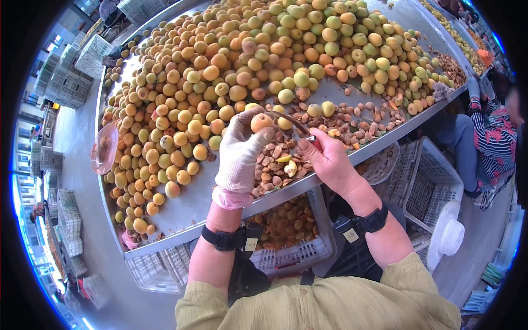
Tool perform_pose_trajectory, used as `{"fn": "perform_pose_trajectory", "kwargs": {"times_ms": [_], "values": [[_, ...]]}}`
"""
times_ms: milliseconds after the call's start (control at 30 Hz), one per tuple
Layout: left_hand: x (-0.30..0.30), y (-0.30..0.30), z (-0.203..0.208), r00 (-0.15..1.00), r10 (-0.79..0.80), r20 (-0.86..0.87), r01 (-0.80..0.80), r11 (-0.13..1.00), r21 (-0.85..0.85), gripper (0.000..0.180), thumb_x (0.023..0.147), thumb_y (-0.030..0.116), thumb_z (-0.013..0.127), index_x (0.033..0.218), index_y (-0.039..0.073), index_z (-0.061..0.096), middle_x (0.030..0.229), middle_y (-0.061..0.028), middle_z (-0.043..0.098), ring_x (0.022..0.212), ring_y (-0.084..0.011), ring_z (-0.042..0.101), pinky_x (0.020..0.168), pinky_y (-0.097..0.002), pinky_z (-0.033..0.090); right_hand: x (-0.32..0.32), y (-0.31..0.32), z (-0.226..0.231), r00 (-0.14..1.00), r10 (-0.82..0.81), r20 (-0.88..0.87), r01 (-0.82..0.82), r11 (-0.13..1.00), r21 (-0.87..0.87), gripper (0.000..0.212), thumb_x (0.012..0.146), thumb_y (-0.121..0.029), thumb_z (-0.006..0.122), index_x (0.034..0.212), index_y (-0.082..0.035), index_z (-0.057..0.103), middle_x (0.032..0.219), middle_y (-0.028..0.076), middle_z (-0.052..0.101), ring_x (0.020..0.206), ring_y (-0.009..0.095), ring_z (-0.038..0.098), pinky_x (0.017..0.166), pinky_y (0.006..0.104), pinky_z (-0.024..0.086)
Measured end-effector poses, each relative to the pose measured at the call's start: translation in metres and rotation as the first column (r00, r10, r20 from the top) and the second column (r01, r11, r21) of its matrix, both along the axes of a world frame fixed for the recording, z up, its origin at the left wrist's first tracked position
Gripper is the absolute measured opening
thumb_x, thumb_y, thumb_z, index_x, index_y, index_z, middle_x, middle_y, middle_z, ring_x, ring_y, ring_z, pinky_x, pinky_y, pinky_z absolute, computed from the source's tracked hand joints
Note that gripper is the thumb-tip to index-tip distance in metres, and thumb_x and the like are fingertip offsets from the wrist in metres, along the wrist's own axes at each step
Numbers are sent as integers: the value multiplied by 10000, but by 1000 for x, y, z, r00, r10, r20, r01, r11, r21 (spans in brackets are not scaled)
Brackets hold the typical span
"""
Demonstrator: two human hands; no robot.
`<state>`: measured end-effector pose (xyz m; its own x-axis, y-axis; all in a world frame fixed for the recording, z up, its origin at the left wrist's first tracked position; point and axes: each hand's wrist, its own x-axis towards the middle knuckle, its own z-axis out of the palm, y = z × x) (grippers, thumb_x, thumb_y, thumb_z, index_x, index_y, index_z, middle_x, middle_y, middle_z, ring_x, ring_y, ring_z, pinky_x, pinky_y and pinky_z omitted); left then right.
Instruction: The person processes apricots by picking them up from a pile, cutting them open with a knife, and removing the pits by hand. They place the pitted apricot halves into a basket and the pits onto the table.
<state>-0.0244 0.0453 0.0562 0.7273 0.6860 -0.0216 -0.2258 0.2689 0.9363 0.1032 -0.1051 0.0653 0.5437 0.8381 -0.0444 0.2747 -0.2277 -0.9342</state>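
My left hand (240,151), in a white glove with a pink cuff, is closed around a yellow-orange apricot (260,122). My bare right hand (334,166) grips a small knife with a curved, brownish blade (296,123), its tip reaching toward the apricot. The fingers hide most of its handle. Beneath both hands lie many brown apricot pits (269,165), with a few cut yellow pieces (290,168) among them. Whole apricots (181,124), green to orange, are heaped over the metal table (206,190) to the left and beyond my hands.
Under the table's near edge stands a plastic crate (324,250) holding apricot halves (289,223). Other crates (434,176) are at the right, with a white hat (448,236) by them. A person in a patterned top (492,137) sits there. A clear scoop-like container (104,148) rests at the left edge.
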Motion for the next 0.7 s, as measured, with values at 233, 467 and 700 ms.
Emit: {"fn": "perform_pose_trajectory", "kwargs": {"times_ms": [233,467,700], "values": [[-2,3,5,1000,28,13,-28,1000,-1,483,859,104,740,1263,-39,517,1173,-100,609,1063,-180,613,948,-312,504,-5,5,3,985,20,172,-11,998,-55,358,957,-366,615,906,-14,573,682,160,624,660,346,629,591,401,480],[-4,-2,18,1000,25,1,-25,1000,3,492,855,51,712,1298,-32,515,1163,-84,619,1046,-151,606,938,-269,486,-6,5,7,981,66,180,-56,997,-57,332,957,-338,617,909,-13,572,682,165,635,679,357,649,594,420,493],[-2,-2,22,990,-143,0,143,990,-2,585,881,184,726,1345,-34,445,1230,-157,592,1133,-235,593,1019,-357,470,-8,0,10,983,67,174,-65,998,-18,318,946,-316,635,889,-11,566,688,176,637,692,371,646,595,428,491]]}}
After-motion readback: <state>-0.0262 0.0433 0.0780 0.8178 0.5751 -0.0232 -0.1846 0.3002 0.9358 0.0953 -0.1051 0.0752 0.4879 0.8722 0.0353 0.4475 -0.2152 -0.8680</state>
